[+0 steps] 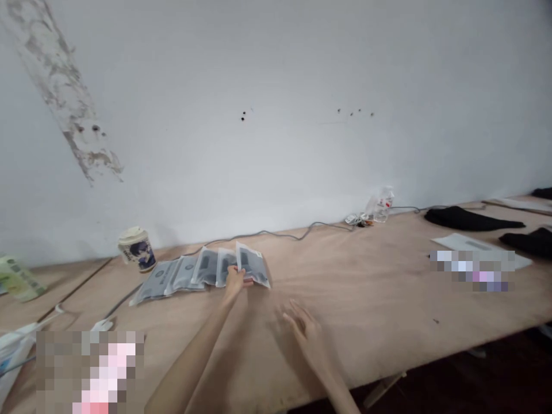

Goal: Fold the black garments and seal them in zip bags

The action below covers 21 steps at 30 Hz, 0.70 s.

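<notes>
My left hand [235, 281] grips the lower left edge of a frosted plastic bag [253, 265] with something dark inside. That bag is tilted up at the right end of a row of similar bags. To its left, a packed bag [206, 267] and a greyer one with a printed mark [156, 280] lie overlapping on the wooden table [371, 333]. My right hand [305, 328] hovers over or rests on the table to the right, fingers apart and holding nothing; it is slightly blurred.
A paper cup with a lid [138, 250] stands behind the row, near the wall. A grey cable [263, 232] runs along the wall to a crumpled clear plastic cup [383, 206]. Black cloth pieces [470, 218] and a flat white bag [466, 244] lie at the right. A green package [19, 280] sits far left.
</notes>
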{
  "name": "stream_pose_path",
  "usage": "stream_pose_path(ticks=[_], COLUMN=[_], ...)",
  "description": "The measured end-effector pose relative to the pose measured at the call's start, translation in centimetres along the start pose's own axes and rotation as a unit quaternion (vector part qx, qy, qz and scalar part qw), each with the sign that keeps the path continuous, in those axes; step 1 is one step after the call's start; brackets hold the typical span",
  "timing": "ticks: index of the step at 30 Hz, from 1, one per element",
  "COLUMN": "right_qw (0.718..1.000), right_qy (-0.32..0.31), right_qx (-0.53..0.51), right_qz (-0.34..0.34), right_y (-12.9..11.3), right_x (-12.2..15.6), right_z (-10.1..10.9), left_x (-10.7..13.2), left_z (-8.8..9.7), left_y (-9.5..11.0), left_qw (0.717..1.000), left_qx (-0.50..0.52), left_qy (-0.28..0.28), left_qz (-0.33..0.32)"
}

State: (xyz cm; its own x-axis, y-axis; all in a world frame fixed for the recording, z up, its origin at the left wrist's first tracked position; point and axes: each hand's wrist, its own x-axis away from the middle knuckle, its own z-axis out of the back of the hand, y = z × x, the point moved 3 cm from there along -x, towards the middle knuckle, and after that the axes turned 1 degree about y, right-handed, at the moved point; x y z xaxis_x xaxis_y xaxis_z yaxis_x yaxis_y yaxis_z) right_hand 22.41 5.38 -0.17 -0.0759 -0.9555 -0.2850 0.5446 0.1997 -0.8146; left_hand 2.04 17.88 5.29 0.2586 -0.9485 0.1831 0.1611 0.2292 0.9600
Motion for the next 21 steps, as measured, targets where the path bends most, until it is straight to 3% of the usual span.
stream_pose_path(ticks=[4,8,12,14,16,18,21], right_qw=[0.997,0.987,0.981,0.98,0.98,0.981,0.984], right_qy=[-0.013,-0.026,-0.043,-0.05,-0.055,-0.056,-0.051], right_qx=[0.066,0.125,0.156,0.163,0.165,0.162,0.147], right_qz=[0.028,0.093,0.11,0.104,0.097,0.094,0.089], right_y=[1.3,3.3,4.8,5.1,5.0,4.9,4.7], right_x=[1.6,2.1,2.0,2.0,2.2,2.3,2.4], right_z=[-2.1,-3.2,-3.5,-3.5,-3.5,-3.5,-3.5], left_x=[-1.7,-0.3,1.1,1.1,0.8,0.0,-1.6], left_z=[1.5,5.8,13.6,18.7,23.4,26.9,29.5], left_y=[0.3,0.0,-1.0,-1.7,-2.8,-3.8,-4.8], left_qw=[0.994,0.974,0.945,0.913,0.891,0.88,0.892], left_qx=[-0.111,-0.21,-0.282,-0.327,-0.348,-0.359,-0.361], left_qy=[0.022,0.068,0.154,0.242,0.292,0.307,0.27], left_qz=[-0.004,-0.047,-0.061,-0.032,0.009,0.045,0.041])
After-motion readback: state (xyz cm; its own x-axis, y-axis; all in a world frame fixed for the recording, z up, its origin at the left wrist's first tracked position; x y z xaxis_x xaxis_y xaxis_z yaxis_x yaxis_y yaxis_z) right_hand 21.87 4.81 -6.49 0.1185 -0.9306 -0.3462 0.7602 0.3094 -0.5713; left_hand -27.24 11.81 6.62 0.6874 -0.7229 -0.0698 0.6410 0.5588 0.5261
